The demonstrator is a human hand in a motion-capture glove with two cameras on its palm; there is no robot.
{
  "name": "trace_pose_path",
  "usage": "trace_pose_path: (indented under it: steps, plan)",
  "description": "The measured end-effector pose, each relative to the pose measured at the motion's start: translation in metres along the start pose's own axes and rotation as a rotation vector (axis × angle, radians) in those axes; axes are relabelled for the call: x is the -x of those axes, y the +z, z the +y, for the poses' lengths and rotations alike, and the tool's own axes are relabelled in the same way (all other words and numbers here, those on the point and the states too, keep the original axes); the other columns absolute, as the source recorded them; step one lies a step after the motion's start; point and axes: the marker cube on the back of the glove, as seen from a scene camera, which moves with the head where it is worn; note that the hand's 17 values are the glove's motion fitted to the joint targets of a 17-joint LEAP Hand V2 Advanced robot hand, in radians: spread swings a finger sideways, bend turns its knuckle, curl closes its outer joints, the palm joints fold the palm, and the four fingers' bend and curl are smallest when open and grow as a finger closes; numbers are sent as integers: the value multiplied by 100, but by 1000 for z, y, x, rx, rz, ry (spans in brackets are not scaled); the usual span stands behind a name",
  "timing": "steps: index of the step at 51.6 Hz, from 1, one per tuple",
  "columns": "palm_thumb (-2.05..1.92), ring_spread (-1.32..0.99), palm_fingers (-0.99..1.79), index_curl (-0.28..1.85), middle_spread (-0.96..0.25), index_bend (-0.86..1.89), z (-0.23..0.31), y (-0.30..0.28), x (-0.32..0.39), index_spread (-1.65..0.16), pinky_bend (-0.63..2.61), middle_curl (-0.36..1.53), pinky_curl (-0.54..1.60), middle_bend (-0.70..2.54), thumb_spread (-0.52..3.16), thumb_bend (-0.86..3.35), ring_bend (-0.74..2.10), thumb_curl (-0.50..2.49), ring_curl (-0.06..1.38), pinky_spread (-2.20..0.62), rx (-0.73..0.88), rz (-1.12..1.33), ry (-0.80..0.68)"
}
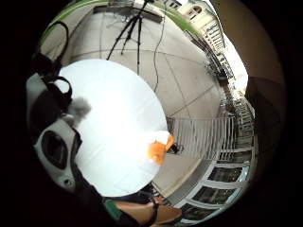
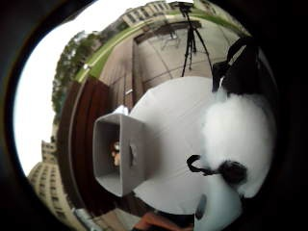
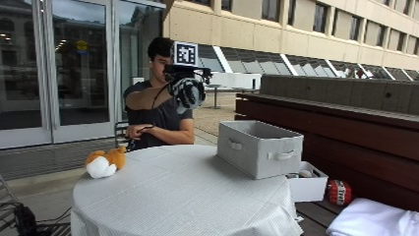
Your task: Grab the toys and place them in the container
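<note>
Outside view: an orange and white plush toy (image 3: 104,163) is seen lying at the table's (image 3: 183,196) left edge. A black and white plush (image 3: 188,92) is clasped in the raised grip (image 3: 180,88), fingers curled round it. A grey container (image 3: 260,147) stands at the right, well apart.

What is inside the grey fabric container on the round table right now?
In the thumb-side palm view, the grey fabric container shows something small and brownish inside, too unclear to name. From outside, its wall hides the interior. The orange and white plush toy lies on the table.
</note>
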Motion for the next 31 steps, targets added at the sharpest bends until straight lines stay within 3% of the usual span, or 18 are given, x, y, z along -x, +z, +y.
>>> trace_pose_path:
  steps: [9,31]
  plan:
    - [72,-43,101,38,-45,42,17,-39,69,-31,102,55,40,44,56,12,105,80,43,-47,-15,-20,-60]
    - [73,-44,106,44,-48,26,67,-67,230,-36,96,59,39,33,58,7,98,89,44,-47,-39,-77,-218]
